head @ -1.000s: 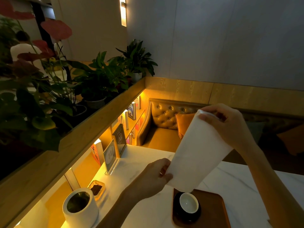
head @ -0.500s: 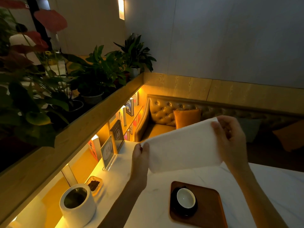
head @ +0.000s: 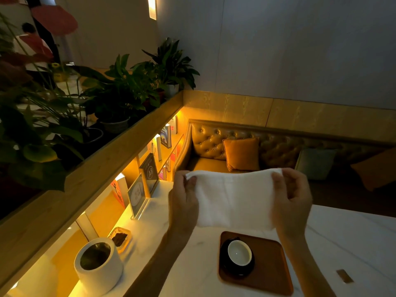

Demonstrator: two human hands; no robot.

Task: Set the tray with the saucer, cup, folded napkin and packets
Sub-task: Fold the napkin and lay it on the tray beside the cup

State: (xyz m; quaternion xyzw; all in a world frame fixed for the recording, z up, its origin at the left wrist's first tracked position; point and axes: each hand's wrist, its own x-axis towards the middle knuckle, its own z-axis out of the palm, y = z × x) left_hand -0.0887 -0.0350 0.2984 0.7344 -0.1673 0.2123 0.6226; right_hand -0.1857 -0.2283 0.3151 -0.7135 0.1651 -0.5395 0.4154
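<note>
Both hands grip napkin edges above tray.

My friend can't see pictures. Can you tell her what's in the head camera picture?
Two bare hands, the left hand and right hand, hold a white napkin stretched in the air above a white table. Below sits a brown tray with a white cup on a black saucer.

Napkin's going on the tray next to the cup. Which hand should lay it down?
Probably right. The right hand hangs above the tray's bare side; the left hand is beyond the cup. Both grip the napkin.
</note>
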